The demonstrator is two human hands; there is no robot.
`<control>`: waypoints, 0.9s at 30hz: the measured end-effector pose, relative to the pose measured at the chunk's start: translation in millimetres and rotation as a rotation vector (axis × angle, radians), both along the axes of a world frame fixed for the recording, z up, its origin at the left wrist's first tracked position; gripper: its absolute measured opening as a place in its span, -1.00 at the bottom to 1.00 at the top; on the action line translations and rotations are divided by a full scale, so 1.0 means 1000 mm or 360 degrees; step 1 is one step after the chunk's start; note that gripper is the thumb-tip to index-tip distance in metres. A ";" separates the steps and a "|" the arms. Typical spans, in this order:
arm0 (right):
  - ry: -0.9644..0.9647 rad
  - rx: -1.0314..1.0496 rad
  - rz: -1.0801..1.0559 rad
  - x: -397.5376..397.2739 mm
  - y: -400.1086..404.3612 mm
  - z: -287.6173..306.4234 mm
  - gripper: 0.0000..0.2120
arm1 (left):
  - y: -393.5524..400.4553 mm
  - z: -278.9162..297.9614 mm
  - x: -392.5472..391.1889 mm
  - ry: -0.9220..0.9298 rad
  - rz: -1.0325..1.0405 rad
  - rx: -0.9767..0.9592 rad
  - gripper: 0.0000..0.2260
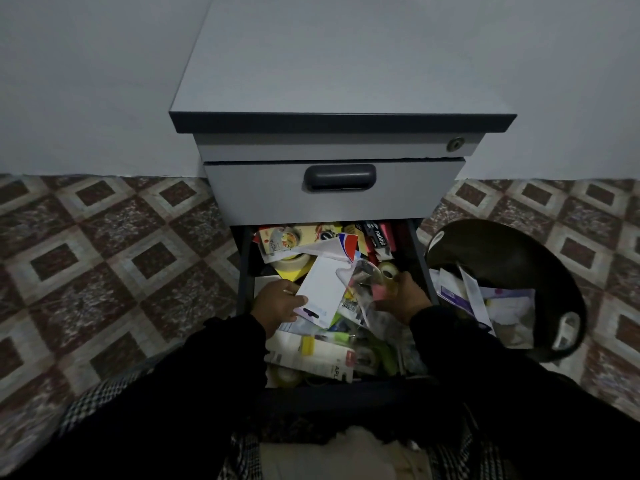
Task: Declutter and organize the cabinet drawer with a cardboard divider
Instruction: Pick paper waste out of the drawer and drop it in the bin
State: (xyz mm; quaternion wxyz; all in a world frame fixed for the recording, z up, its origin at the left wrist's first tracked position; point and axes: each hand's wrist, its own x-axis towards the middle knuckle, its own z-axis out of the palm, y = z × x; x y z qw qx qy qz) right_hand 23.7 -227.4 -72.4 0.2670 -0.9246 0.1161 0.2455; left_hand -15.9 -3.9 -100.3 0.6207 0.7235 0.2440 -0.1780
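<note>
Here, item one: the open lower drawer (246, 258) of the grey metal pedestal cabinet (332, 81), pulled out toward you and heaped with loose stationery. No cardboard divider can be made out among the clutter.

Contents, back to front: a yellow printed packet (294, 239) at the rear left; a black-and-red stapler box (379, 237) at the rear right; a cream roll of masking tape (291, 263) partly under papers; a white flat card package (320, 289) lying slantwise across the middle; a white long box with a yellow band (311, 355) near the front; a clear tape roll (285, 375) at the front left corner.

Your left hand (277, 303) pinches the lower edge of the white package, thumb on top, fingers beneath. Your right hand (403, 299) is curled round a crumpled clear plastic wrapper (360, 282) with something pink in it; a small clear tape roll (387, 271) sits just above that hand. Both arms wear black sleeves (194, 382).

Surroundings: the closed upper drawer with a dark recessed handle (340, 177) and a round lock (456, 144) above it; a dark round waste bin (512, 244) just right of the drawer, holding discarded white papers (485, 299); a diamond-patterned tiled floor (104, 254); a plain pale wall (86, 81).
</note>
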 end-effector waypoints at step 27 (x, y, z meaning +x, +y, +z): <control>0.0050 0.0496 -0.0347 -0.025 -0.064 0.076 -0.83 | -0.037 0.068 -0.025 -0.0110 -0.0181 -0.0003 -0.84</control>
